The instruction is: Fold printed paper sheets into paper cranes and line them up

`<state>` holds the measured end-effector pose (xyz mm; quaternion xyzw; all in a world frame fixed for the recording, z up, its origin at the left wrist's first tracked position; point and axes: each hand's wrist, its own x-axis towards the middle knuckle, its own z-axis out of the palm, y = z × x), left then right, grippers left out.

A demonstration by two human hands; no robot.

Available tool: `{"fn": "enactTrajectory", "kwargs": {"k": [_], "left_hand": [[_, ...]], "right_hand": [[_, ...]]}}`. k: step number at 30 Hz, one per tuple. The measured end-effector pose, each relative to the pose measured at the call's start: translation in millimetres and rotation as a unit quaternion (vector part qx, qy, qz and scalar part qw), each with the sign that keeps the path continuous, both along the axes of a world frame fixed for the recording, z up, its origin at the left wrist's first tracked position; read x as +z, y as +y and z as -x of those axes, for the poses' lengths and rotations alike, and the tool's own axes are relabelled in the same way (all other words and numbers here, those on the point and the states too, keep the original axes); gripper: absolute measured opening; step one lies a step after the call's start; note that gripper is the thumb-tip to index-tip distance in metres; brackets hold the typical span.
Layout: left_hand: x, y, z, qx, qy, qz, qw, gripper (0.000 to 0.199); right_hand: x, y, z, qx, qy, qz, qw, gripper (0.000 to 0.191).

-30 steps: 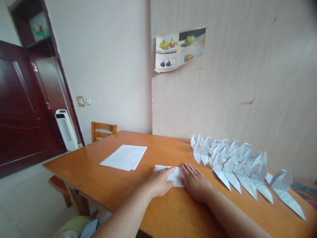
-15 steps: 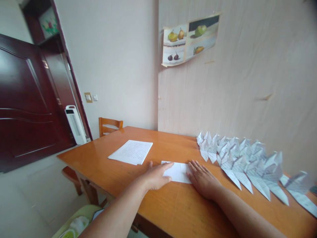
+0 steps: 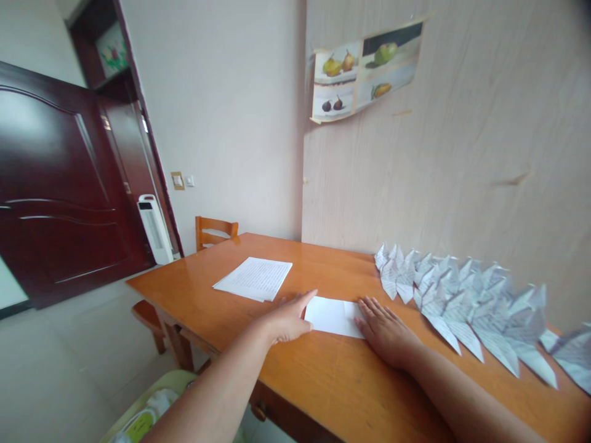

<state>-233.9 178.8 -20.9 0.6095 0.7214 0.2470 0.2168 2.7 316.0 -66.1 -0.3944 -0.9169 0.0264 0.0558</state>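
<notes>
A white sheet of paper [image 3: 330,315], folded into a narrow rectangle with a crease across it, lies flat on the wooden table. At its left end is my left hand [image 3: 289,319], thumb and index finger spread apart around the corners. My right hand [image 3: 385,332] rests palm down over the right end, fingers stretched out flat, covering that part of the paper. Farther left lies a stack of written sheets [image 3: 256,279].
Rows of folded paper pieces [image 3: 462,295] with pointed tips stand along the table's right side. The wooden table [image 3: 341,381] meets the wall at the back. A chair [image 3: 215,232] is beyond its far left end, and a green container [image 3: 152,412] sits below the front edge.
The view has swung slightly left. My left hand has drawn a little left on the folded paper, and its fingers have spread. The right hand stays flat on the right end.
</notes>
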Motion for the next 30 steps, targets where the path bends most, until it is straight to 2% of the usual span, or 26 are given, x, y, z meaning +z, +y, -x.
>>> {"fn": "enactTrajectory", "kwargs": {"k": [5, 10, 14, 16, 19, 21, 23, 26, 30], "left_hand": [[-0.6, -3, 8, 0.036, -0.034, 0.010, 0.999, 0.093], [2.0, -8, 11, 0.041, -0.059, 0.016, 0.997, 0.092], [-1.4, -7, 14, 0.051, -0.083, 0.008, 0.995, 0.086], [-5.5, -4, 15, 0.070, -0.088, -0.023, 0.993, 0.076], [-11.1, 5, 7, 0.086, -0.051, -0.132, 0.986, 0.055], [-13.2, 12, -3, 0.061, -0.024, -0.191, 0.979, 0.043], [-14.6, 19, -16, 0.012, -0.008, -0.214, 0.977, 0.034], [-17.9, 27, -30, -0.044, 0.004, -0.205, 0.978, 0.027], [-26.4, 32, -33, -0.044, 0.000, -0.170, 0.984, 0.025]], "right_hand": [[0.0, 0, 0, 0.001, 0.004, 0.003, 1.000, 0.069], [0.9, 0, 0, 0.002, 0.004, 0.007, 1.000, 0.069], [2.4, -1, 0, 0.002, 0.005, 0.012, 1.000, 0.069], [3.4, -1, 1, 0.005, 0.007, 0.015, 1.000, 0.069], [5.1, -1, 1, 0.005, 0.008, 0.021, 1.000, 0.071], [6.2, -2, 2, 0.004, 0.007, 0.024, 1.000, 0.071], [7.3, -2, 2, 0.005, 0.007, 0.026, 1.000, 0.071], [8.5, -2, 2, 0.007, 0.006, 0.027, 1.000, 0.071], [9.4, -2, 2, 0.006, 0.005, 0.027, 1.000, 0.071]]}}
